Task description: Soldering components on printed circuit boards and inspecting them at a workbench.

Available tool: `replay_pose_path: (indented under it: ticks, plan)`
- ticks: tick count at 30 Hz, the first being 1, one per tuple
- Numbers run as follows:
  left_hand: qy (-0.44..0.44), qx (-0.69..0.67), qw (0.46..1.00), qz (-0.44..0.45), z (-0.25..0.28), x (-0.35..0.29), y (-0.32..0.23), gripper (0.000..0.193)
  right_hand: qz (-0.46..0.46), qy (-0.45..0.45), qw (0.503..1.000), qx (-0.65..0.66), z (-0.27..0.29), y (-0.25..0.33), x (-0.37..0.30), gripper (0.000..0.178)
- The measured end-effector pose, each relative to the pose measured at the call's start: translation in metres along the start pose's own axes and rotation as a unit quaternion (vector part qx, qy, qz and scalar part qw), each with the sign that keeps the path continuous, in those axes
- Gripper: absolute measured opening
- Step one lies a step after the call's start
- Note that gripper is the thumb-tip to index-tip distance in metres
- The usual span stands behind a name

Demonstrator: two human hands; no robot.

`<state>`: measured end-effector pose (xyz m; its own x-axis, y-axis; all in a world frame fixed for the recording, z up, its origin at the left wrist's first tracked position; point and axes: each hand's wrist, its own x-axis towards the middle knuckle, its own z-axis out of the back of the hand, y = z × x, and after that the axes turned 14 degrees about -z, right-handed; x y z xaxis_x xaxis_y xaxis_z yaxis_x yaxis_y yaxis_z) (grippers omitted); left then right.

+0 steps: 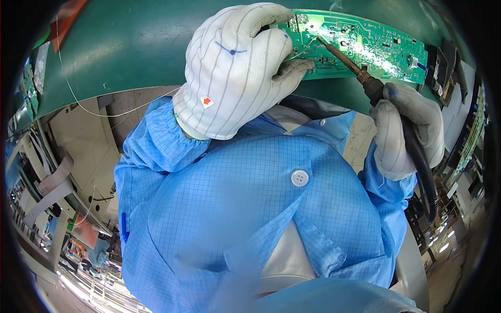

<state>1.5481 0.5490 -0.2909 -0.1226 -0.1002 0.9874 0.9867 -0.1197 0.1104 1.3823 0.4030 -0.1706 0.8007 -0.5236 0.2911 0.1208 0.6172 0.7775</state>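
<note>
A long green circuit board point(389, 44) lies on the table ahead, lit brightly along its middle. My right hand point(409, 128), in a white glove, is closed around the black handle of a soldering iron point(345, 59). The iron's tip touches or hovers just over the board's left part; I cannot tell which. In a striped white glove, my left hand point(235, 68) covers the board's left end, its fingers pinched on a thin solder wire point(301, 53) that reaches toward the tip. The wire's far end is hidden by the tip.
The green table point(130, 49) ends in a curved near edge. A thin pale wire point(112, 115) loops from the upper left toward my left wrist. Black holders point(446, 73) stand right of the board. Bagged parts and a green board point(28, 86) sit far left.
</note>
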Motion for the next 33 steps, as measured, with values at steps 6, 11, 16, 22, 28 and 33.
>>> replay_pose_path:
  ticks: [6,11,16,22,28,33]
  plan:
    - [0.422,-0.040,0.867,0.263,0.026,0.065,-0.012,0.033,-0.060,0.086,0.994,-0.042,0.015,0.011,0.010,0.012]
    - [0.421,-0.015,0.871,0.253,0.038,0.091,-0.020,0.028,-0.066,0.008,0.997,0.031,0.005,-0.006,-0.002,0.019]
    - [0.424,0.000,0.872,0.243,0.039,0.095,-0.021,0.027,-0.015,0.010,0.992,0.122,0.000,-0.031,-0.016,0.026]
    - [0.438,0.014,0.870,0.227,0.039,0.098,-0.021,0.027,-0.010,-0.012,0.993,0.120,-0.009,-0.030,-0.024,0.028]
    - [0.380,0.034,0.904,0.192,0.034,0.068,-0.019,0.023,0.011,-0.032,0.994,0.104,-0.015,-0.035,-0.024,0.026]
    - [0.303,0.021,0.929,0.212,0.030,0.055,-0.022,0.022,0.003,-0.049,0.996,0.078,-0.012,-0.035,-0.023,0.024]
